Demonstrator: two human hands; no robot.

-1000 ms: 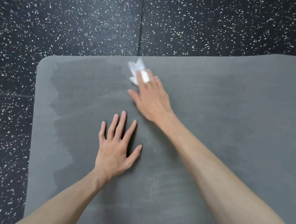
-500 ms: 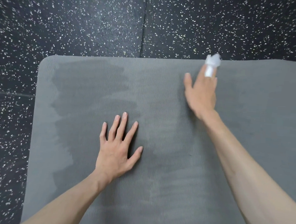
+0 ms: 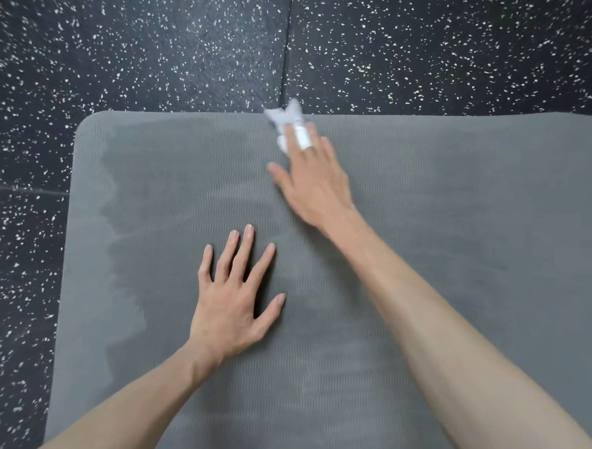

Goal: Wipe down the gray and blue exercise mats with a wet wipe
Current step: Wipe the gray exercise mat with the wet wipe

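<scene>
A gray exercise mat (image 3: 476, 233) lies flat and fills most of the head view, with darker damp streaks across its left and middle. My right hand (image 3: 315, 184) reaches to the mat's far edge and presses a crumpled white wet wipe (image 3: 286, 119) onto it with straight fingers. Part of the wipe lies over one finger, and its tip sticks past the mat's edge. My left hand (image 3: 230, 303) rests flat on the mat's middle with fingers spread, holding nothing. No blue mat is in view.
Black rubber floor (image 3: 143, 44) with white speckles surrounds the mat at the far side and on the left. A floor seam (image 3: 288, 35) runs away from the mat's far edge. The mat's rounded far-left corner (image 3: 91, 121) is visible.
My right hand swept the wipe to the right along the far edge, then back left to about the middle. My left hand stayed planted.
</scene>
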